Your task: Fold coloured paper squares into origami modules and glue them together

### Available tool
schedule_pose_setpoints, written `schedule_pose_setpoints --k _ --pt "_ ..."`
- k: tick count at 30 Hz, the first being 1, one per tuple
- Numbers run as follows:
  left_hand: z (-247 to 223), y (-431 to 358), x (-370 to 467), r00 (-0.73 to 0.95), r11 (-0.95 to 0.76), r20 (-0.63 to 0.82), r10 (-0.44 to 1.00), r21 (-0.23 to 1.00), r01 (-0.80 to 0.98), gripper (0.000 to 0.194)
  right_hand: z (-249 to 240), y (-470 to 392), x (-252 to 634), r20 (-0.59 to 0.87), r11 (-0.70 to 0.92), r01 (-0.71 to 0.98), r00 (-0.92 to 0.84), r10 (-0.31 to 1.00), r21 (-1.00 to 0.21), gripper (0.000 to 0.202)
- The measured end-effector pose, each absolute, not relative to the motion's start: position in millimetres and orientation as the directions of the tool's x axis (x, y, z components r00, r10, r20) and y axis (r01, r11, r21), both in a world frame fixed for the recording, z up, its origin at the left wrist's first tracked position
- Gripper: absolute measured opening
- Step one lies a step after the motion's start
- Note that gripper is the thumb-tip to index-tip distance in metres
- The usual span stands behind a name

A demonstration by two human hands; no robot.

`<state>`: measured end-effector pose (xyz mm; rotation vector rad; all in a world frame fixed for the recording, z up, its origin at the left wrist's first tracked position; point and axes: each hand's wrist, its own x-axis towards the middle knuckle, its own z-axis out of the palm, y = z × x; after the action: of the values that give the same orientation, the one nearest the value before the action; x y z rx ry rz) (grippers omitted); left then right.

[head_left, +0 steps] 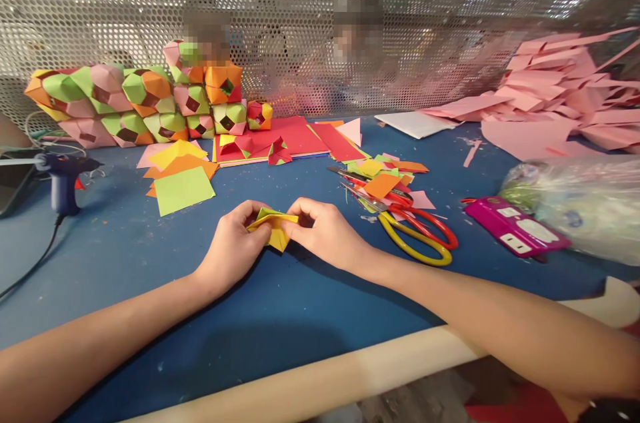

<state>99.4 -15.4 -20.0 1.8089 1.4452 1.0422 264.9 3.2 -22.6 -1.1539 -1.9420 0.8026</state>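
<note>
Between my two hands is a small piece of folded yellow paper (278, 231), with a bit of green showing at its upper left. My left hand (235, 243) pinches its left side, thumb in front and fingers behind. On the other side, my right hand (323, 233) grips the right corner between thumb and fingers. The folded paper is held just above the blue table (280, 316). My fingers hide part of its folds. Scissors with yellow and red handles (420, 236) lie to the right of my right hand.
Stacked paper polyhedra (150, 100) line the back left. Square paper sheets (185, 191) and red sheets (295, 133) lie before them. A blue glue gun (65, 183) stands at left. Paper scraps (383, 180), a magenta power strip (515, 226), a plastic bag (585, 203) and pink strips (545, 90) occupy the right.
</note>
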Motion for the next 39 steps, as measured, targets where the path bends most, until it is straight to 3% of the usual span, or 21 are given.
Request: schedule_pose_setpoints --k 7,15,22,32,39 --pt "-21.1 -15.9 98.9 0.091 -0.178 0.153 0.984 0.852 0.492 0.015 -29.4 -1.4 259.3 0.297 0.449 0.445 -0.37 0.88 -0.775 0.009" --pt "-18.3 -19.1 102.0 0.111 -0.193 0.159 0.981 0.843 0.503 0.015 -29.3 1.0 260.0 0.353 0.47 0.504 -0.314 0.881 -0.724 0.018" --pt "-19.1 -19.5 103.4 0.079 -0.15 0.127 0.989 0.853 0.499 0.018 -28.9 -0.8 258.2 0.332 0.454 0.454 -0.324 0.886 -0.767 0.017" --pt "-17.7 -21.8 103.5 0.074 -0.205 0.196 0.978 0.829 0.52 0.016 -28.2 0.0 256.5 0.272 0.371 0.447 -0.27 0.923 -0.814 0.022" --pt "-18.8 -15.3 100.6 0.023 -0.131 0.133 0.991 0.904 0.407 0.013 -23.2 -3.1 261.3 0.292 0.428 0.323 -0.393 0.872 -0.844 0.019"
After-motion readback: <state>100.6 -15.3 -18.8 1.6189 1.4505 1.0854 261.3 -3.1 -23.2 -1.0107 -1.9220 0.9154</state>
